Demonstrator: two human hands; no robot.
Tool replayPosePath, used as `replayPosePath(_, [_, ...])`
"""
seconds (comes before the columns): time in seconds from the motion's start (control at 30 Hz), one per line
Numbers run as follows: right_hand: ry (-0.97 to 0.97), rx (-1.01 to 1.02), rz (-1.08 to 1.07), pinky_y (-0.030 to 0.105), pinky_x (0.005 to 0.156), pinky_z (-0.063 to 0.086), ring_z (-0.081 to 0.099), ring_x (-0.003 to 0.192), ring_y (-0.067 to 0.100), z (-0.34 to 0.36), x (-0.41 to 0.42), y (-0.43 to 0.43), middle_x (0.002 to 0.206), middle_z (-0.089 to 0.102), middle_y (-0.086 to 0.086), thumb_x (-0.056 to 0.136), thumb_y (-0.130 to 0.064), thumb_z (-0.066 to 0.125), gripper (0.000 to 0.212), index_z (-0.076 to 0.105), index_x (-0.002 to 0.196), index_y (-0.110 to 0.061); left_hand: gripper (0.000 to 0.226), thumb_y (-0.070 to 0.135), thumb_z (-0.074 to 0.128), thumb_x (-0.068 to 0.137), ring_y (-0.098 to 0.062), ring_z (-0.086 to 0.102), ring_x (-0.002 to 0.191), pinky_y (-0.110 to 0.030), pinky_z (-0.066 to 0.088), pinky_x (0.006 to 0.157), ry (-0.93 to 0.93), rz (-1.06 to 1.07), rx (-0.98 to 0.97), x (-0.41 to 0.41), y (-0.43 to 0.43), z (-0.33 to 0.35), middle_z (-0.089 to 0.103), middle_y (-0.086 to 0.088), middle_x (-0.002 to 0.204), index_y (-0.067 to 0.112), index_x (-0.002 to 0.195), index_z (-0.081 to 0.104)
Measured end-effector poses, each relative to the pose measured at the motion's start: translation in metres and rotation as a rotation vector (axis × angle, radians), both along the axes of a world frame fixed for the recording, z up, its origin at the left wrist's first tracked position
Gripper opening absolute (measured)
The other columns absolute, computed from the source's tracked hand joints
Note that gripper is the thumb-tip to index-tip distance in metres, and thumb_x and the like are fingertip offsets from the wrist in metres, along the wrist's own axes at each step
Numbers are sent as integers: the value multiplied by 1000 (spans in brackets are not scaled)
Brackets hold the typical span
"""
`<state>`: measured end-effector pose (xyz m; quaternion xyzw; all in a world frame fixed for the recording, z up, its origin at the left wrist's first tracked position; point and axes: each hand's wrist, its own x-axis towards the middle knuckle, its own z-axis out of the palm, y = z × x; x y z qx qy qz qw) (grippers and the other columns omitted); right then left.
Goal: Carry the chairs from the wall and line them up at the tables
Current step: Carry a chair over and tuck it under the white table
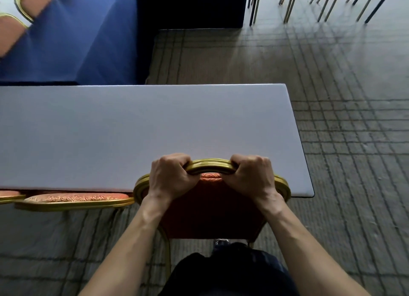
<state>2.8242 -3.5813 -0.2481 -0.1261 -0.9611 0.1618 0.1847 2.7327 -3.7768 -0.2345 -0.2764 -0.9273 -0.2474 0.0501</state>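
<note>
— Where is the chair being handled?

— The gold-framed chair with the dark red padded back [210, 209] stands low in the centre of the frame. Its arched top rail is right at the near edge of the long, pale grey rectangular table [155, 123], towards the table's right end.

— And the hands?

— Both are on that top rail. The left hand [169, 177] has its fingers curled tightly over the gold arch left of centre. The right hand [252, 176] is wrapped round it in the same way right of centre. A short stretch of rail shows between them.

— Anything beside it?

— Just to its left, a second gold-rimmed chair with orange patterned upholstery [75, 199] sits along the same table edge, its frame close against the held one. The rim of a third chair [8, 195] peeks in at the left border.

— Further out?

— A blue tablecloth [77, 41] drapes another table in the upper left, with two more orange and gold chairs [33, 1] at the corner. Thin metal chair legs [321, 3] stand in the upper right. A grey carpet with a dark grid pattern [332, 96] covers the floor.
</note>
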Motion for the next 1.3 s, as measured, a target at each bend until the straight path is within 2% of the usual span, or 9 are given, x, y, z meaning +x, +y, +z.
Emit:
replayPosePath(0.1, [2, 5, 11, 23, 51, 32, 63, 49, 29, -2, -12, 5, 51, 62, 3, 60, -44, 77, 32, 60, 58, -17, 28, 39, 75, 65, -21, 59, 55, -25, 38, 54, -3, 0, 11, -11, 3, -1, 62, 3, 57, 16, 58, 60])
replayPosePath(0.27, [64, -17, 15, 26, 49, 35, 61, 51, 27, -2, -21, 1, 53, 60, 1, 68, -49, 58, 34, 58, 59, -17, 24, 34, 74, 65, -17, 56, 54, -25, 40, 53, 1, -49, 54, -23, -1, -2, 60, 5, 58, 17, 58, 58])
replayPosePath(0.43, [-5, -24, 28, 25, 50, 32, 62, 54, 26, -14, -9, -14, 56, 60, -2, 61, -39, 70, 24, 57, 60, -18, 23, 31, 73, 64, -21, 58, 59, -27, 39, 53, -91, -73, 33, -14, -12, -19, 59, 5, 62, 18, 61, 54])
replayPosePath(0.63, [-47, -51, 52, 28, 53, 34, 63, 63, 27, -24, -9, -42, 63, 62, -2, 61, -37, 74, 28, 53, 65, -19, 20, 30, 70, 68, -22, 58, 62, -27, 33, 57, -115, -60, -43, -15, -36, -33, 59, 7, 66, 20, 66, 53])
replayPosePath(0.73, [-78, -62, 83, 30, 55, 40, 63, 69, 27, -28, -7, -60, 68, 64, -3, 66, -42, 66, 26, 52, 69, -20, 16, 36, 67, 71, -23, 60, 67, -27, 35, 61, -138, -53, -64, -12, -55, -38, 62, 8, 74, 24, 73, 57])
replayPosePath(0.83, [-53, -52, 66, 31, 54, 41, 63, 70, 26, -34, 9, -68, 69, 62, -4, 67, -47, 55, 28, 53, 70, -20, 17, 41, 66, 71, -23, 61, 71, -28, 36, 63, -140, -86, -67, 2, -61, -41, 62, 8, 78, 25, 76, 60])
replayPosePath(1.03, [-68, -46, 79, 31, 55, 44, 63, 71, 22, -48, 50, -84, 72, 62, -7, 73, -54, 58, 32, 56, 73, -22, 20, 43, 70, 71, -21, 63, 80, -29, 38, 63, -108, -115, -99, 38, -82, -59, 62, 10, 79, 27, 78, 61])
replayPosePath(1.2, [-135, -60, 90, 32, 62, 53, 69, 79, 20, -59, 91, -106, 83, 71, -9, 73, -59, 56, 36, 68, 84, -27, 22, 46, 74, 74, -19, 68, 89, -32, 47, 69, -185, -120, -134, 81, -104, -63, 70, 12, 89, 31, 89, 68])
replayPosePath(1.3, [-182, -73, 139, 33, 64, 56, 71, 79, 18, -66, 119, -121, 86, 74, -10, 75, -62, 51, 40, 71, 88, -31, 20, 46, 73, 78, -14, 69, 93, -29, 41, 70, -263, -114, -166, 109, -120, -67, 73, 16, 95, 35, 95, 71])
